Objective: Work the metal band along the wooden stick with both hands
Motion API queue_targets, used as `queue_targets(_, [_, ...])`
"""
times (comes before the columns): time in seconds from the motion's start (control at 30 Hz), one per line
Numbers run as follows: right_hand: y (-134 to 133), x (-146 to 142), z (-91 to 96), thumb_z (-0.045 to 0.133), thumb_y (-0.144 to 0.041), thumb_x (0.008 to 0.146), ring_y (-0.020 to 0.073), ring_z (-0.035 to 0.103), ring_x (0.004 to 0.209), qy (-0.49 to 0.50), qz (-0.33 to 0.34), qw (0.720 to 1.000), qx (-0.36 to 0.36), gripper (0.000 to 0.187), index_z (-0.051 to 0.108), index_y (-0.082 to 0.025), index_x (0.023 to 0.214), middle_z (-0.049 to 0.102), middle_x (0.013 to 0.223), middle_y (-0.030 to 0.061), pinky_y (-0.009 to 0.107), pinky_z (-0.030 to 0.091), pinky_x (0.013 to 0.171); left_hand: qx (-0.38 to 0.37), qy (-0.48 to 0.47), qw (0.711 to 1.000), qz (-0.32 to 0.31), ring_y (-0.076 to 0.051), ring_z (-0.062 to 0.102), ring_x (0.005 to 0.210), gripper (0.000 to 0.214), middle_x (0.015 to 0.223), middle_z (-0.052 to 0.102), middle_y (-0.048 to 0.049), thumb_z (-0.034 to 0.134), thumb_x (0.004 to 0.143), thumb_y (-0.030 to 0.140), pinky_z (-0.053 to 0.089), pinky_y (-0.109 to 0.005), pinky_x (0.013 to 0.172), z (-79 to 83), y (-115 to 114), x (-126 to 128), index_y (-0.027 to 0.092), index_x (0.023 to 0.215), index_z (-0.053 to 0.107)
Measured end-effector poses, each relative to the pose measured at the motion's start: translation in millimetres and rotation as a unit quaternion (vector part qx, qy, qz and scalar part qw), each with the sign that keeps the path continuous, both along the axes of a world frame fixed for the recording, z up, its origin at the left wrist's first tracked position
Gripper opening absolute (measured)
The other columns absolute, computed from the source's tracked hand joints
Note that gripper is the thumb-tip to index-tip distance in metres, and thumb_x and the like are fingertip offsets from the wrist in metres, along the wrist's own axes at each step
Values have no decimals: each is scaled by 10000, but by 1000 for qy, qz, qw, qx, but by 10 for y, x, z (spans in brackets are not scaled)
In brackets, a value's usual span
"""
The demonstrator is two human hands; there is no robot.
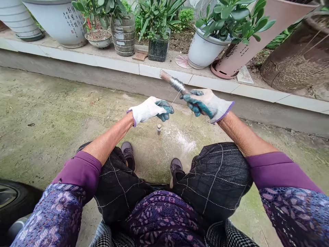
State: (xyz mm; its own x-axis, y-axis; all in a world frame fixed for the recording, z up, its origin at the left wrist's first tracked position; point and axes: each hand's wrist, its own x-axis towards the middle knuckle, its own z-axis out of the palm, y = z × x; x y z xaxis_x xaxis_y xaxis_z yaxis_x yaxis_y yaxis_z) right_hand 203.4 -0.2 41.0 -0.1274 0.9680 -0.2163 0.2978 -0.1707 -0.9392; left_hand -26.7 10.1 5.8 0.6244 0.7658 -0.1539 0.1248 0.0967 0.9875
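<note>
My right hand (203,104), in a white knit glove (216,106) with a green rubber palm, is shut around the lower end of a wooden stick (166,76). Silver wire (177,84) is wound tightly around the stick's middle. A thin strand of wire (175,98) runs from the coil down to my left hand (151,109), whose matching glove has its fingers curled around the strand. Below the hands, a small metal cylinder (159,129) stands on the ground. Its base is not hidden.
I am seated with my knees apart and dark quilted trousers (218,178) in view. Ahead, a concrete ledge (164,73) carries several potted plants (210,44). A car tyre (15,206) sits at lower left on mossy concrete ground (51,120).
</note>
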Motion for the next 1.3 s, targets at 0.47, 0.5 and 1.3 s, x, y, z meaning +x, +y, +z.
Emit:
queue_targets(0.47, [-218,33,80,686,-439,787,95,434,461,-270,353,890,-104,334,705,-165,978,523,612,-21,224,340,378,105,151,983,-12,-90,591,560,236,656,689,-6,605,693,90,480,-200,556,-48,5,-68,108,868,763])
queue_targets(0.5, [-214,0,67,662,-419,800,101,439,471,-330,354,871,-87,289,706,-175,948,527,613,-17,229,336,392,105,166,981,-13,-85,578,542,249,645,683,-1,595,693,93,466,-196,537,-59,-1,-61,109,878,761])
queue_targets(1.3, [-75,-135,4,700,-326,791,71,433,463,-251,97,962,55,176,679,-163,855,503,592,-25,188,382,355,-8,-52,998,41,-137,681,713,124,795,731,-78,658,786,72,570,-345,780,-10,-73,77,78,897,713])
